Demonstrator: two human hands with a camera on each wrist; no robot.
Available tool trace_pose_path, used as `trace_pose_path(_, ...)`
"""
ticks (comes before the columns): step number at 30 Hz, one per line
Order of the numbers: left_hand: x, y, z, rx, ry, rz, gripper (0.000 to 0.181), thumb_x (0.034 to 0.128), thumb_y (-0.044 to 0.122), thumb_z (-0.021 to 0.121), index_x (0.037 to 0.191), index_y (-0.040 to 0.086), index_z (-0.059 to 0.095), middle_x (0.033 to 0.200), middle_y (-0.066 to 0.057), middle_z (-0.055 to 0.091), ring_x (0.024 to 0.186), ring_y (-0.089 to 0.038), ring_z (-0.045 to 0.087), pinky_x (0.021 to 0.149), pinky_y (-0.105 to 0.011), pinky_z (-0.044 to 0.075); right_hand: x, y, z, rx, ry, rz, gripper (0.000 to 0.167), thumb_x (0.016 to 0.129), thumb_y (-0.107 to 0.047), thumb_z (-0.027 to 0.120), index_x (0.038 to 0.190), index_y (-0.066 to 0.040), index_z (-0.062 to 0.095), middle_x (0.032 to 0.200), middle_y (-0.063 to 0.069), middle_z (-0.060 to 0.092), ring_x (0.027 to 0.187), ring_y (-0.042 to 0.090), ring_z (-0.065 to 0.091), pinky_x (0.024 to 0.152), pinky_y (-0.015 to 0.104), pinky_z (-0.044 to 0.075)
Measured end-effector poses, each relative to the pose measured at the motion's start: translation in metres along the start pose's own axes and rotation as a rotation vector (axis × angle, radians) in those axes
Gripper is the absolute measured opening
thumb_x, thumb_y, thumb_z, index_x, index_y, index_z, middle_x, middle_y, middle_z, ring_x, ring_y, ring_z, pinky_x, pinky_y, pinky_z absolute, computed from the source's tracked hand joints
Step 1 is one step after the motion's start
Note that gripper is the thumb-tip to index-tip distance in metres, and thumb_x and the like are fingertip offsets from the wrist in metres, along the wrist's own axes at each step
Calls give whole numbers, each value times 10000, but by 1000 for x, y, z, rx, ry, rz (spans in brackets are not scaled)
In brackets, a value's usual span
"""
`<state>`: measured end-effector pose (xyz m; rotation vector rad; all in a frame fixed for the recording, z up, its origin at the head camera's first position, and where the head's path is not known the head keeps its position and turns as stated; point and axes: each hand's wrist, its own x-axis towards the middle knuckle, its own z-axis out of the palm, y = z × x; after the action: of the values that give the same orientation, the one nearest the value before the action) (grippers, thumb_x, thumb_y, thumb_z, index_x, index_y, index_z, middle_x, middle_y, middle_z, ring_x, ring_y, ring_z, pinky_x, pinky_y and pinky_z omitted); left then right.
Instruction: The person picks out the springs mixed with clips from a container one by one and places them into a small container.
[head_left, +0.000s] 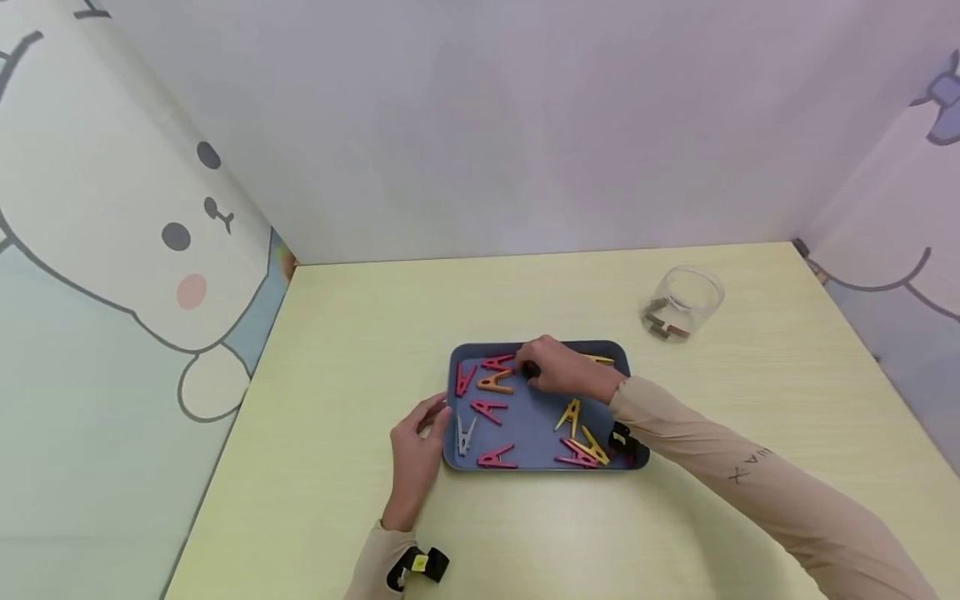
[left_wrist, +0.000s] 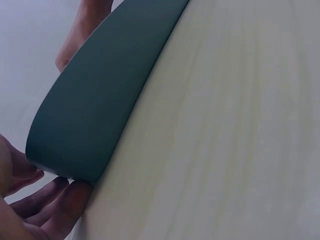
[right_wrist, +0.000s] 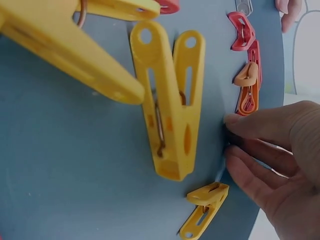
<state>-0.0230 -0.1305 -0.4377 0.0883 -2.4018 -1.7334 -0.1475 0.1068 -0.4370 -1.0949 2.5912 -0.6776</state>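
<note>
A shallow blue-grey tray (head_left: 536,417) holds several spring clips, among them an orange clip (head_left: 495,382), a grey clip (head_left: 466,435) and a yellow clip (right_wrist: 167,105). My left hand (head_left: 418,446) touches the outside of the tray's left end; in the left wrist view its fingertips (left_wrist: 75,192) meet the wall near the table. Over the tray's far side, my right hand (head_left: 566,367) pinches a small dark piece (right_wrist: 232,137) between thumb and fingers. Most of that piece is hidden, so I cannot tell its kind.
A clear round container (head_left: 684,300) with several small dark and brownish pieces stands on the pale wood table (head_left: 360,333), behind and right of the tray. A plain pale wall (head_left: 525,125) rises at the back. Panels with cartoon figures flank both sides.
</note>
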Motion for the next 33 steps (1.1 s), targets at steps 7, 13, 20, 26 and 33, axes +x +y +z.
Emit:
trace_pose_path(7, 0, -1, -1, -3, 0, 4, 250, 887, 28, 642, 1128, -38, 663, 1027, -210, 671, 900, -277, 646, 760, -272, 511, 0, 0, 0, 15, 12, 5, 203, 801, -27, 729, 1002, -28, 696, 922, 66, 648, 785, 150, 569, 701, 306, 495)
trace_pose_path(13, 0, -1, -1, -2, 2, 15, 248, 881, 20, 647, 1121, -38, 667, 1007, -203, 676, 886, -280, 651, 751, -298, 516, -6, 1, -3, 34, 42, -3, 211, 796, -81, 751, 996, -37, 698, 915, 58, 649, 782, 157, 581, 695, 293, 493)
trace_pose_path(20, 0, 0, -1, -1, 4, 16, 244, 877, 11, 649, 1114, -43, 668, 996, -206, 677, 874, -282, 652, 748, -304, 516, -17, 4, -10, 80, 117, -29, 204, 788, -99, 762, 971, -31, 705, 928, 57, 649, 811, 163, 621, 703, 270, 512)
trace_pose_path(26, 0, 0, 0, -7, 2, 6, 247, 879, 11, 645, 1120, -41, 665, 1003, -213, 673, 882, -283, 651, 744, -282, 511, -29, 6, -18, 145, 192, -39, 181, 771, -84, 775, 931, -26, 715, 892, 40, 652, 761, 121, 626, 670, 256, 524)
trace_pose_path(33, -1, 0, 0, -4, 5, 6, 250, 881, 22, 647, 1124, -36, 665, 1005, -208, 674, 882, -285, 650, 742, -290, 514, -44, 9, -29, 238, 274, -37, 133, 774, -79, 772, 891, -52, 716, 930, 24, 663, 771, 85, 634, 687, 256, 534)
